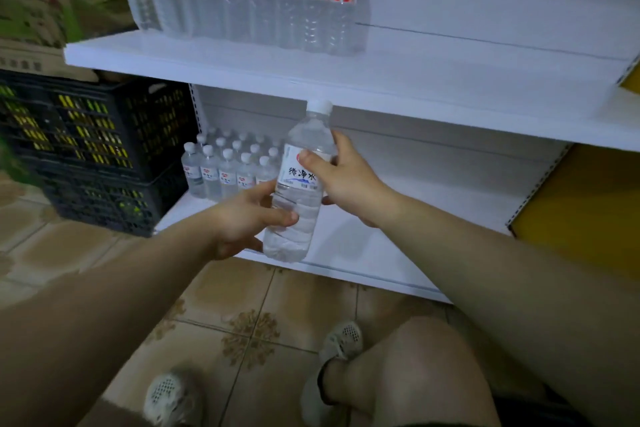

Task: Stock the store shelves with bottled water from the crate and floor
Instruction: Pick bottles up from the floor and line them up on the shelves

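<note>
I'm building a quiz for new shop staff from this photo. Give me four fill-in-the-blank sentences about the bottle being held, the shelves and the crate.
1. The cap of the held bottle is ____.
2. The left hand grips the held bottle ____ the right hand.
3. The bottles on the upper shelf wear labels of white and ____.
4. The black crate stands to the ____ of the lower shelf.

Missing words: white; below; red; left.

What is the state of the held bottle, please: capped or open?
Capped. A white cap sits on the neck of the bottle; the left hand grips its lower body, the right hand its label area.
</note>
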Demonstrator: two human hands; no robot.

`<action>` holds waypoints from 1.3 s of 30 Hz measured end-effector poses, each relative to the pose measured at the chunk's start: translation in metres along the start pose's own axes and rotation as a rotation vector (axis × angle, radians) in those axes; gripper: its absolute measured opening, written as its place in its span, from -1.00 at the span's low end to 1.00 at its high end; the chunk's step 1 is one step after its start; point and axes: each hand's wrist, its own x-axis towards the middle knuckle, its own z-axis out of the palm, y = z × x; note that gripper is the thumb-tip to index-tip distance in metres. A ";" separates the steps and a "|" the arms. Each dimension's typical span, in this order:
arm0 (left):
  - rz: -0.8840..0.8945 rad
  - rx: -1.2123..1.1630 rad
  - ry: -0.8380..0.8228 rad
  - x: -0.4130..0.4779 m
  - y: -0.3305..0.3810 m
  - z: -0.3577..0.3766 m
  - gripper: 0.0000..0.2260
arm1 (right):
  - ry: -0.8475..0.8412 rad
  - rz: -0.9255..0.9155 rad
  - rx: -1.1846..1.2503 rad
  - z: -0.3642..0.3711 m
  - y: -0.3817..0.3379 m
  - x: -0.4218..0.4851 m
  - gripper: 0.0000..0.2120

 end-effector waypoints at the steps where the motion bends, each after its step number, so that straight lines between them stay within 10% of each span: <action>1: -0.010 -0.004 -0.008 0.008 -0.006 -0.002 -0.63 | -0.002 0.017 -0.005 0.001 0.008 0.007 -0.61; 22: -0.218 0.043 -0.021 0.250 -0.208 -0.109 -0.43 | -0.044 0.377 -0.038 0.080 0.254 0.196 -0.32; 33: -0.301 1.117 0.174 0.320 -0.317 -0.153 -0.37 | 0.106 0.135 -0.262 0.100 0.337 0.279 -0.26; 39: -0.249 1.330 0.233 0.322 -0.350 -0.164 -0.31 | 0.146 0.064 -0.271 0.106 0.349 0.308 -0.24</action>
